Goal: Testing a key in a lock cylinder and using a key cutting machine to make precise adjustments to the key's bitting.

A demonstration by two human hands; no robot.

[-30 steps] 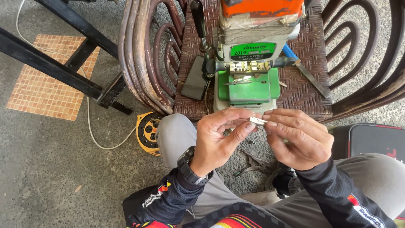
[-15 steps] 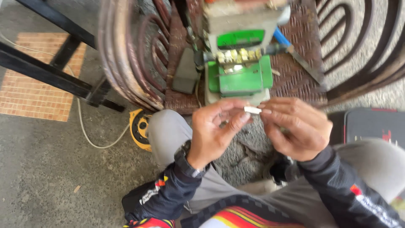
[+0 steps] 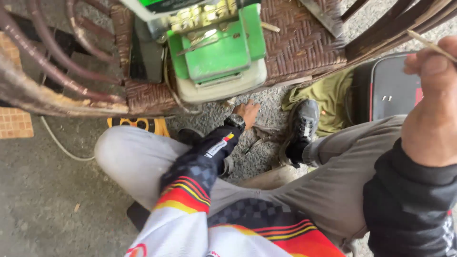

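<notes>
My left hand (image 3: 247,112) reaches down to the gravel ground between my knees, just below the front edge of the wicker chair seat (image 3: 304,47). Its fingers point down and are mostly hidden, so I cannot see whether they hold anything. A watch sits on that wrist. My right hand (image 3: 428,95) is raised close to the camera at the right, fingers closed, with a thin pale stick (image 3: 431,45) pinched at its fingertips. A green machine (image 3: 216,52) with brass parts stands on the chair seat above the left hand.
My black shoe (image 3: 302,126) rests on an olive cloth (image 3: 328,93). A black case with red trim (image 3: 395,90) lies at the right. A yellow and black reel (image 3: 138,123) and a white cable (image 3: 62,146) lie under the chair's left side, near a tiled patch (image 3: 14,123).
The hands, held together on a small white piece, have parted. The left hand dropped to the ground and the right hand rose to the right. The camera tilted down and closer.
</notes>
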